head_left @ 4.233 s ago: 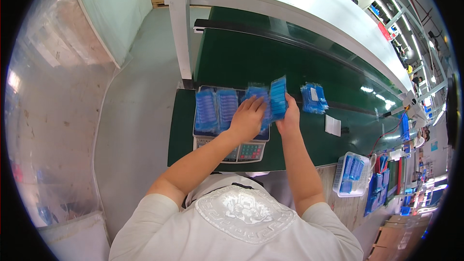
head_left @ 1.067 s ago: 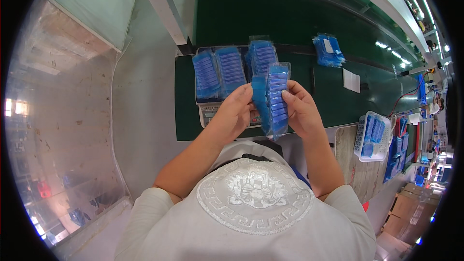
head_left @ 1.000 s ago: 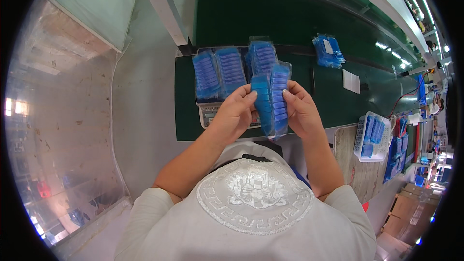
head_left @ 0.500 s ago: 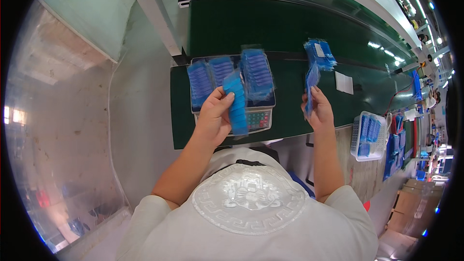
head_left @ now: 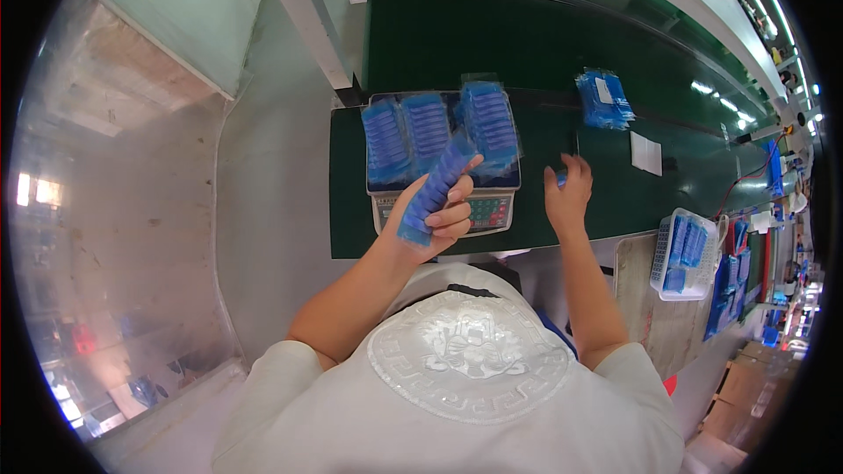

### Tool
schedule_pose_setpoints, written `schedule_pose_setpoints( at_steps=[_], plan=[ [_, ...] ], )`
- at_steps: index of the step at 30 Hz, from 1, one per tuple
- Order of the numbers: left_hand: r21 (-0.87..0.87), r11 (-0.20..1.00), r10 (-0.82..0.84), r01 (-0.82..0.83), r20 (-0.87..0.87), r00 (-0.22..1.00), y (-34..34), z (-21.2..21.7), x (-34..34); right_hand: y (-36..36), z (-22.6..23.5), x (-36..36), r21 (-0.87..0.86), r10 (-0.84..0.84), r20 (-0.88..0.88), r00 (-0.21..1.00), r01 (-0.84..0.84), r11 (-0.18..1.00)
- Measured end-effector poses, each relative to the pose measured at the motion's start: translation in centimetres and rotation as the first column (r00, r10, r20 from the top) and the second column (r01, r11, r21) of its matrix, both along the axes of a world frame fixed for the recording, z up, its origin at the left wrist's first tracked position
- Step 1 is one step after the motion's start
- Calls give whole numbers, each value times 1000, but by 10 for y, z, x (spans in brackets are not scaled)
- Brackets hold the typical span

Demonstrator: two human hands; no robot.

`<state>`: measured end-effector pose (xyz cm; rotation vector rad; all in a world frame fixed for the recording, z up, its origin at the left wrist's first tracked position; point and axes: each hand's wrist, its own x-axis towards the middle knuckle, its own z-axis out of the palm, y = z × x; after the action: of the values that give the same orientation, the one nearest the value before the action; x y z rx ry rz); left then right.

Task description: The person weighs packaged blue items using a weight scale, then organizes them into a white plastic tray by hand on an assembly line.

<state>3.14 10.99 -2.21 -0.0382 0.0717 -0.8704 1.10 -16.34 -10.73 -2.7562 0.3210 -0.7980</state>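
My left hand [head_left: 439,211] is closed around a long blue packet in clear wrap [head_left: 432,186], held tilted over the keypad of a weighing scale [head_left: 487,211]. Several similar blue packets [head_left: 426,127] lie side by side on the scale's platform. My right hand [head_left: 566,197] hovers over the green table [head_left: 351,211] to the right of the scale. Its fingers pinch a blue packet [head_left: 560,178] that is seen edge-on, so only a sliver shows.
A small pile of blue packets [head_left: 601,98] and a white card [head_left: 645,154] lie on the green surface at the right. A white basket [head_left: 660,250] with more blue packets stands at the near right. A green conveyor [head_left: 527,35] runs behind the scale.
Both hands held packets together near my chest a second ago. They have since split: the left keeps one packet over the scale, the right carried another to the right and lowered it.
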Motion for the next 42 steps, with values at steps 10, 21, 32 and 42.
schedule_pose_setpoints(
  at_steps=[10, 21, 32, 42],
  plan=[
    [318, 938, -138, 136, -16, 990, -12, -6, -11, 92, 103, -5, 995, 664, -49, 746, 95, -33],
    [621, 776, -228, 107, 119, 966, -17, -10, -5, 71, 97, 17, 999, 538, 34, 842, -10, -47],
    [709, 590, -99, -385, 538, 837, -15, -25, -1, 75, 117, 26, 998, 458, -8, 889, -21, 59],
    [790, 485, -158, -375, 501, 851, -11, -1, -11, 55, 97, 53, 979, 486, -55, 872, -49, 199]
  ],
)
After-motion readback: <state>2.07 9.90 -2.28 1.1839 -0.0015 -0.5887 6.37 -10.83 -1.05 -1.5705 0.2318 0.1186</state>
